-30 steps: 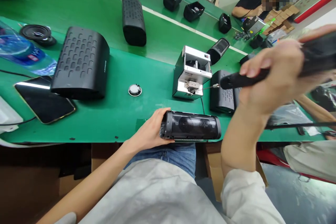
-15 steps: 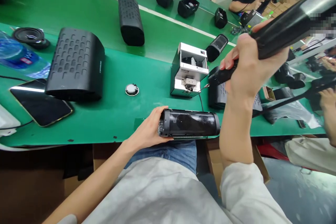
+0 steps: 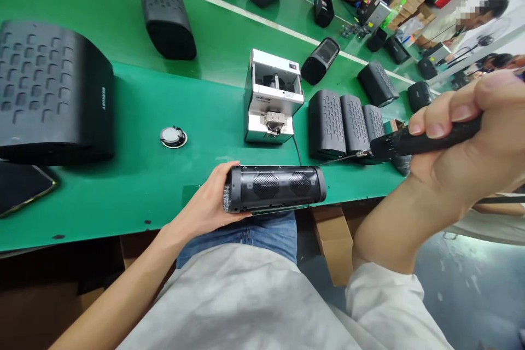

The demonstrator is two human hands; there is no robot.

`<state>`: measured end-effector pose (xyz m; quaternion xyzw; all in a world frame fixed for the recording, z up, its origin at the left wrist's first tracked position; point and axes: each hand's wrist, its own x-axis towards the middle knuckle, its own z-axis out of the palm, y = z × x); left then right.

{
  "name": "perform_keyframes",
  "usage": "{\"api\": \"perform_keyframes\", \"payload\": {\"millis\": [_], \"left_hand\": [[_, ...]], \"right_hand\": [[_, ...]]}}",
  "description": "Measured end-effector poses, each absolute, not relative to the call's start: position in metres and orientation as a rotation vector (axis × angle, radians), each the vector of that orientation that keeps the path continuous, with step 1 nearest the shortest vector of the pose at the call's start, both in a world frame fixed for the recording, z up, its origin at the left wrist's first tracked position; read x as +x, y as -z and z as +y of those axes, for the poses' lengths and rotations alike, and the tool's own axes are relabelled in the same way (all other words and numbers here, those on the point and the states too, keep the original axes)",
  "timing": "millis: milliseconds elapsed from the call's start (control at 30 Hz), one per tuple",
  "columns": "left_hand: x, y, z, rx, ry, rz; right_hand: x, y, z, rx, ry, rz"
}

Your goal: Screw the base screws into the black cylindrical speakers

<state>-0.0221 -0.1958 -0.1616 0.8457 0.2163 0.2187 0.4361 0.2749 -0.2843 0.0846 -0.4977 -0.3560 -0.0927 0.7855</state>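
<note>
My left hand [image 3: 209, 202] grips the left end of a black cylindrical speaker body [image 3: 274, 189] lying along the near edge of the green bench [image 3: 123, 197]. My right hand [image 3: 463, 147] is closed around a black electric screwdriver [image 3: 422, 140]. Its bit points left, with the tip just above the speaker body's right end. A white and silver screw feeder [image 3: 271, 97] stands behind the speaker body, and its cable runs toward the bench edge.
Three ribbed black speaker shells [image 3: 346, 124] stand right of the feeder. A large black shell [image 3: 49, 101] sits at the left, a small round driver [image 3: 173, 136] beside it. More shells lie on the far belt, where other people work. A cardboard box [image 3: 334, 240] is under the bench.
The screwdriver has left the feeder's outlet and swung down and right, its tip now near the speaker body's right end. The camera view has shifted right. My left hand keeps its hold.
</note>
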Motion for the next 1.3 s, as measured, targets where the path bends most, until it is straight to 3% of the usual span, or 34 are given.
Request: {"api": "perform_keyframes", "payload": {"millis": [367,600,733,1300], "left_hand": [[-0.022,0.158,-0.197,2.092,-0.532,0.554],[-0.023,0.154,-0.198,2.081,-0.510,0.561],[-0.023,0.149,-0.198,2.072,-0.502,0.566],[-0.023,0.150,-0.199,2.047,-0.489,0.568]], "right_hand": [[0.283,-0.070,-0.282,-1.044,0.139,-0.916],[0.291,-0.022,-0.285,-1.101,-0.007,-0.933],[0.289,-0.005,-0.287,-0.992,0.095,-0.864],[0.305,-0.011,-0.287,-1.047,-0.049,-0.928]]}}
